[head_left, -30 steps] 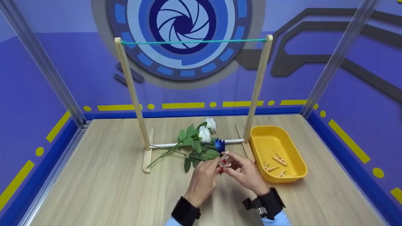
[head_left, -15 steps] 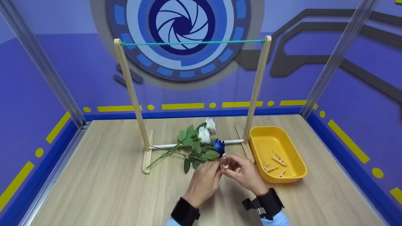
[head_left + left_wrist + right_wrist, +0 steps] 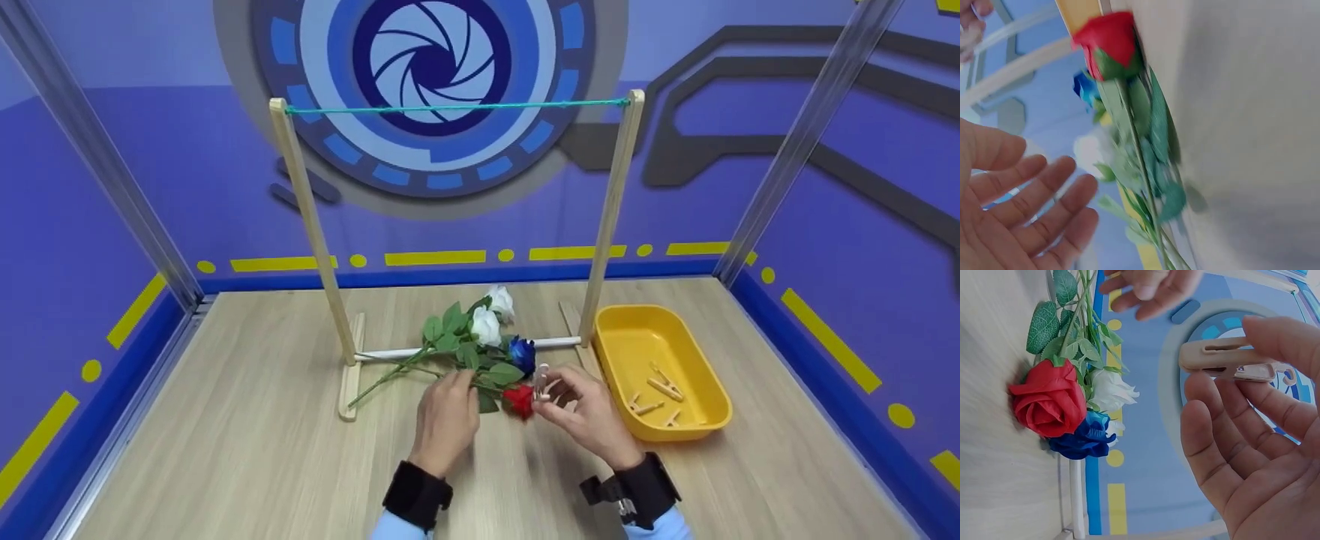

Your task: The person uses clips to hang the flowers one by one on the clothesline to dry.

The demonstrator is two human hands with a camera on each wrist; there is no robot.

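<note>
My right hand [image 3: 591, 416] pinches a wooden clothespin [image 3: 1216, 357] between thumb and fingers, just right of a red rose [image 3: 517, 402]. The left hand [image 3: 448, 420] hovers by the rose stems; its fingers are extended, holding nothing in the left wrist view. The red rose lies with a blue rose [image 3: 523, 355] and two white roses, a nearer one [image 3: 486, 325] and a farther one [image 3: 501, 303]. Their stems [image 3: 382, 384] point left, and green leaves [image 3: 504, 373] overlap between them. In the right wrist view, the red bloom [image 3: 1050, 402] is apart from the clothespin.
A wooden frame [image 3: 311, 214] stands behind the hands, with a teal string [image 3: 457, 107] tied across its top and a white bar [image 3: 559, 342] low down. At right, a yellow tub [image 3: 626, 319] holds several clothespins [image 3: 665, 387]. Printed walls enclose the table [image 3: 247, 420].
My left hand has drawn away to the left from the right hand, uncovering the red rose. The clothespin, turned more upright, stays in my right hand, which has barely moved.
</note>
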